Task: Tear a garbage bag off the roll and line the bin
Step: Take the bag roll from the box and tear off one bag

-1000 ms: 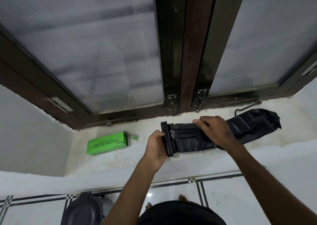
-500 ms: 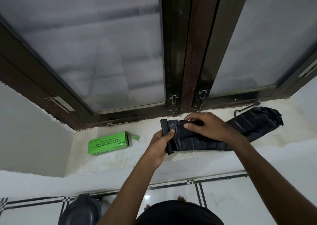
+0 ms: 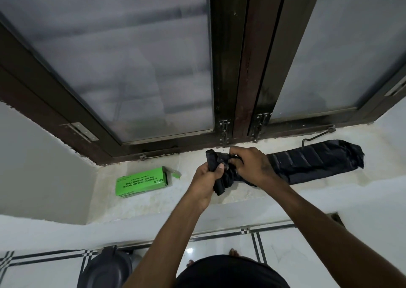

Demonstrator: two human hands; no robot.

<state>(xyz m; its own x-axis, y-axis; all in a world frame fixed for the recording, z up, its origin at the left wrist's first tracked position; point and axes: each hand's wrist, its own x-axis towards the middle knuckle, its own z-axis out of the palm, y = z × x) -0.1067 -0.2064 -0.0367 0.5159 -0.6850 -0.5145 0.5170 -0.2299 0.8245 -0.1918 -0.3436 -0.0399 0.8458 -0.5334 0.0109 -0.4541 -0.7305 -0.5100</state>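
A black garbage bag roll (image 3: 216,178) is held over the white window sill (image 3: 153,202). My left hand (image 3: 205,181) grips the rolled end, thumb on top. My right hand (image 3: 250,164) pinches the bag right beside the roll. The unrolled black bag (image 3: 314,161) stretches flat to the right along the sill. A dark grey bin (image 3: 105,270) stands on the floor at the lower left, partly cut off by the sill's front.
A green cardboard box (image 3: 141,181) lies on the sill to the left of my hands. Dark window frames with frosted glass (image 3: 131,68) rise behind the sill. A metal window stay (image 3: 318,135) lies by the bag's far end. White tiled floor (image 3: 281,254) below.
Both hands have drawn close together at the roll. My right hand slid left along the bag and now bunches it next to the roll; my left hand's grip moved onto the roll.
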